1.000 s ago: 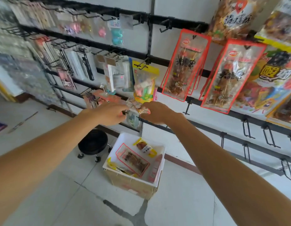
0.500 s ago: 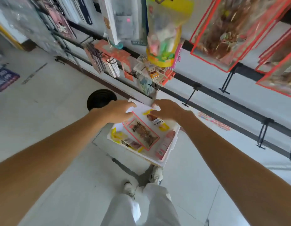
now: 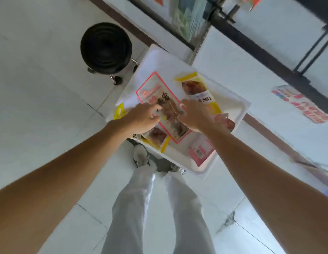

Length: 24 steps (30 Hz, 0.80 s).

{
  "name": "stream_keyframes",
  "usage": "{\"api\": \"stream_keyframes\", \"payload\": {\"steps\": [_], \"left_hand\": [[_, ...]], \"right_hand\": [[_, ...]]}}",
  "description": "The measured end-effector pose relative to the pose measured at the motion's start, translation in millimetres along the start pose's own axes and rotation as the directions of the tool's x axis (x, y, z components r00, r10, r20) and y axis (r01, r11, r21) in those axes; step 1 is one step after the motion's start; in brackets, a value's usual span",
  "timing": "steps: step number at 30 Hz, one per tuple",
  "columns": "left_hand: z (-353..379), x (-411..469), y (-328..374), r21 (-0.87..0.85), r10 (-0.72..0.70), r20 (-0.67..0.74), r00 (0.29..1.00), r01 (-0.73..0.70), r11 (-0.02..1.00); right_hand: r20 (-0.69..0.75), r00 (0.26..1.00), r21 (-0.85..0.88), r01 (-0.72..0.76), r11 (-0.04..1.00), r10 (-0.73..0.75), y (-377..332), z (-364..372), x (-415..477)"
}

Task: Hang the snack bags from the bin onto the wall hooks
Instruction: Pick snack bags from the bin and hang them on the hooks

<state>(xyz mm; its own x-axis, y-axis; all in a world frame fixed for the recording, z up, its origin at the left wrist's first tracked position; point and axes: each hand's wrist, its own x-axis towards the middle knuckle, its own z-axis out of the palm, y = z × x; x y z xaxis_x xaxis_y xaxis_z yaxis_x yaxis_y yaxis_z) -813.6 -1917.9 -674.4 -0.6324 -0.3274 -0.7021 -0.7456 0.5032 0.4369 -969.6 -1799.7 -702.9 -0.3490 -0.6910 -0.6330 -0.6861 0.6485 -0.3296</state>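
1. Trousers (image 3: 141,208), white, two legs; pale shoes (image 3: 141,156) on the tiled floor (image 3: 49,88), toes touching the bin's near side.
2. Left grip (image 3: 141,119): bare hand, fingers bent onto the left edge of the red-edged bag (image 3: 164,105). Blur hides whether it pinches the bag or only touches it.
3. Right grip (image 3: 196,116): bare hand, fingers bent down onto the same bag's right edge. Cannot tell if it is holding.
4. Red-edged bag: clear, brown snack inside, lying flat on top of the pile in the bin, between the two grips.
5. Bin (image 3: 233,99): white, on the floor at the foot of the wall. Also inside:
   - a yellow bag (image 3: 196,87) just right of the red-edged one;
   - another yellow one (image 3: 157,137) partly under it;
   - a pink pack (image 3: 201,152) at the near right corner.
6. Stool (image 3: 106,46): black, round, on castors, left of the bin.
7. Wall rail (image 3: 260,57): dark, with a bare hook (image 3: 313,48); blurred hanging packs (image 3: 187,17) at the top edge.
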Motion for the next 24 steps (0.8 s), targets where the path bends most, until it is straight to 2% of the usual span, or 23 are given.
{"api": "stream_keyframes", "payload": {"steps": [6,10,13,17,24], "left_hand": [[30,48,-29,0.004,-0.064,0.151,0.987,0.064,0.998],[35,58,-30,-0.019,-0.061,0.118,0.991,0.064,0.998],[33,57,-29,-0.054,-0.053,0.105,0.993,0.059,0.997],[28,51,-30,-0.037,-0.058,0.168,0.984,0.066,0.997],[10,25,-21,-0.23,-0.12,0.15,0.981,0.153,0.961]], "right_hand": [[-0.107,0.988,0.085,-0.102,0.991,0.111,2,46,51],[-0.228,0.959,0.122,-0.142,0.982,0.167,-9,62,68],[-0.194,0.956,0.244,-0.169,0.955,0.219,-14,67,74],[-0.133,0.982,0.387,-0.074,0.919,0.135,-20,58,68],[-0.095,0.986,0.521,-0.07,0.851,0.139,-23,22,27]]}}
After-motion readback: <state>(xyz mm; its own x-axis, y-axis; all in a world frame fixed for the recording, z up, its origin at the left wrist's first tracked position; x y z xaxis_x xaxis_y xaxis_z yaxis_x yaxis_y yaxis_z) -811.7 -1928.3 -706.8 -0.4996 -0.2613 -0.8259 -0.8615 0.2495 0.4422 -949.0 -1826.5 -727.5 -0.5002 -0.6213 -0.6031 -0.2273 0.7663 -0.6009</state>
